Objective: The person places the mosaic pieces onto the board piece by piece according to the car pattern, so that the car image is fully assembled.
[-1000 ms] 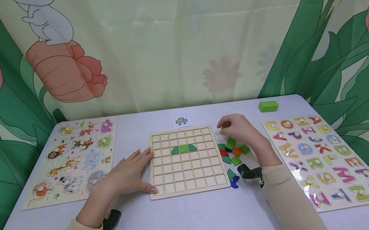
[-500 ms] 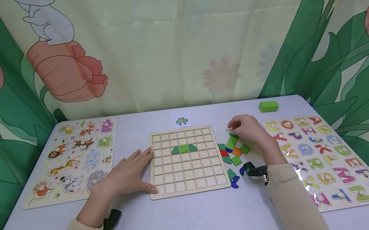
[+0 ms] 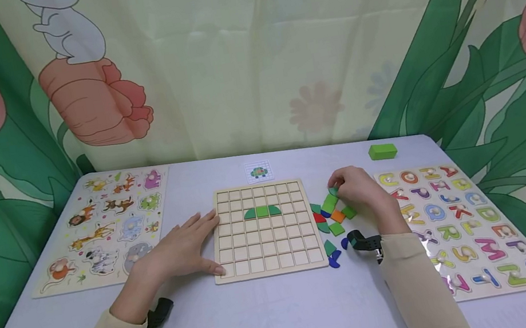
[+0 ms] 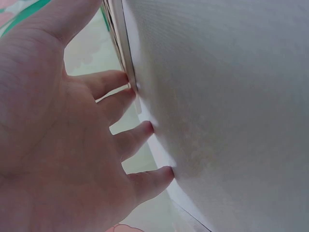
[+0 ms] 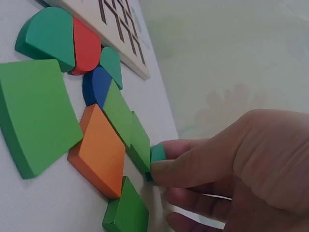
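Observation:
A wooden grid board (image 3: 266,244) lies mid-table with a green dome of three pieces (image 3: 262,212) set in its third row. My left hand (image 3: 203,242) rests flat on the table, straight fingers (image 4: 140,130) touching the board's left edge (image 4: 120,53). Right of the board lies a pile of coloured pieces (image 3: 331,216): green, orange (image 5: 99,150), red (image 5: 87,46) and blue (image 5: 95,87). My right hand (image 3: 335,184) is at the pile's far side, its thumb and a finger pinching a small green piece (image 5: 157,152).
An animal puzzle board (image 3: 104,228) lies at the left and an alphabet puzzle board (image 3: 461,223) at the right. A green block (image 3: 382,151) and a small picture card (image 3: 258,172) sit beyond the grid board. A printed curtain hangs behind the table.
My right hand has moved right from near the board's upper right corner and come down on the far side of the pile, closing on a small green piece. The left hand has stayed put.

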Tool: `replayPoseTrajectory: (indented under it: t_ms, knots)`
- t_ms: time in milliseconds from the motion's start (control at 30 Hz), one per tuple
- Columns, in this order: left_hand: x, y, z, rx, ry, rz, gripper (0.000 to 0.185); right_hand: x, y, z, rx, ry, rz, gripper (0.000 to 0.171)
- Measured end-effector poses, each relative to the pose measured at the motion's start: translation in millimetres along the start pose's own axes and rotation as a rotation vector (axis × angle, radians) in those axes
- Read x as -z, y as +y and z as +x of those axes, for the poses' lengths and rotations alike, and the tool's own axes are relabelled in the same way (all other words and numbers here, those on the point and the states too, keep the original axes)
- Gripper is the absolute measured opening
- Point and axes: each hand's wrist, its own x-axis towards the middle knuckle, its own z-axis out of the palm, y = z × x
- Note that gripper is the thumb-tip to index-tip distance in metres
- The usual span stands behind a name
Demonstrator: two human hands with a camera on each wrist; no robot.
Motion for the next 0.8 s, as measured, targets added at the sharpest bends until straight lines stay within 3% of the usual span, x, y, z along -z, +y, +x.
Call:
replayPoseTrajectory:
  t_ms: [233,800]
  knots:
    - [0.7,-0.2,-0.4,0.003,-0.005,0.005,0.116,-0.5,-1.9,-0.9,-0.028,-0.016,0.002,0.035]
    - [-1.3,-1.4,0.4,0.004,-0.001,0.001,0.117,6.2,-8.4,-6.2,0.009,0.02,-0.018,0.023]
